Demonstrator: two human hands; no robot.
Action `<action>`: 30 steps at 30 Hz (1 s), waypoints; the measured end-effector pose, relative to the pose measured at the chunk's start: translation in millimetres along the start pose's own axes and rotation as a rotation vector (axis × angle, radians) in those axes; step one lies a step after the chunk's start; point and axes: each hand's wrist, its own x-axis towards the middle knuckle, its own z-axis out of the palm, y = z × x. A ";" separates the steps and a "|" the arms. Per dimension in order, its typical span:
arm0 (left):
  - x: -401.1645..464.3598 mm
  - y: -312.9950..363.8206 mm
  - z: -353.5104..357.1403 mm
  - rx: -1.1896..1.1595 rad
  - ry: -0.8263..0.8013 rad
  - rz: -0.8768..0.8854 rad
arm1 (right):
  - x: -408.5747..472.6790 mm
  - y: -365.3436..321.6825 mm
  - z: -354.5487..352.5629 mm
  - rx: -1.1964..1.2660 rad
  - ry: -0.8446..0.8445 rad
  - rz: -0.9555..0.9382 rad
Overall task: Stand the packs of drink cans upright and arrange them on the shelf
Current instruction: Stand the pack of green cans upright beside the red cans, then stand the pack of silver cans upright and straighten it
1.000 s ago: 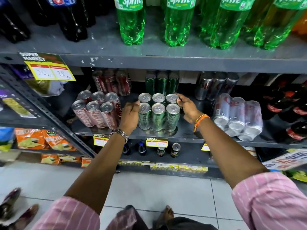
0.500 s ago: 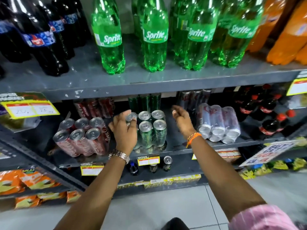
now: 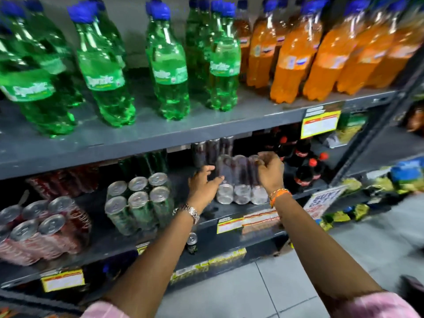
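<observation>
Found the silver pack [image 3: 241, 180] lying on its side near the front edge of the middle shelf [image 3: 229, 213], can ends facing out, so not yet stood up. Put the left hand [image 3: 203, 185] against the pack's left flank, fingers spread and curled onto it, seemingly to brace that side for tipping. Closed the right hand [image 3: 270, 172] over the pack's upper right corner, pinching what looked like the wrap, probably as the lever for swinging the cans upright; could not tell through the blur how firm either hold was. Took a hand on each side as fitting for a load of several wrapped cans. Saw the green pack [image 3: 140, 198] standing upright to the left, tops up, close to the front edge, with a gap between it and the silver one. Saw the red pack [image 3: 43, 228] farther left, upright but tilted. Judged two packs done and the silver one in hand.
</observation>
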 end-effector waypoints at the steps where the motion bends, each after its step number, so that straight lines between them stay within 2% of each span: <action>1: 13.0 -0.6 12.0 -0.033 -0.028 -0.074 | 7.7 8.5 -6.1 -0.077 -0.028 0.027; 3: 37.6 -5.5 30.7 -0.056 -0.054 -0.170 | 20.9 21.4 -13.2 -0.255 -0.100 0.123; 5: 69.2 -22.6 50.6 -0.027 -0.081 -0.216 | 30.4 31.6 -16.3 -0.305 -0.206 0.276; 8: 94.0 -24.6 65.2 -0.026 -0.057 -0.218 | 37.8 41.5 -14.2 -0.156 -0.341 0.501; 10: 99.0 -16.6 70.2 -0.087 -0.036 -0.228 | 40.8 48.8 -11.2 -0.036 -0.350 0.554; 14: 90.2 7.5 71.3 -0.142 -0.023 -0.304 | 42.4 49.9 -6.9 -0.081 -0.351 0.525; 20: 94.6 3.7 65.2 -0.158 0.021 -0.294 | 34.1 37.2 -13.7 -0.174 -0.387 0.386; 23: 100.0 -0.1 54.6 -0.121 0.082 -0.214 | 21.2 29.3 -9.0 -0.205 -0.282 0.286; 27: 97.4 -8.2 42.0 -0.264 0.112 -0.080 | 5.7 31.5 0.3 -0.198 -0.224 0.120; 30: 77.0 -12.8 33.2 -0.338 0.088 -0.058 | -2.1 35.0 1.6 -0.196 -0.210 0.040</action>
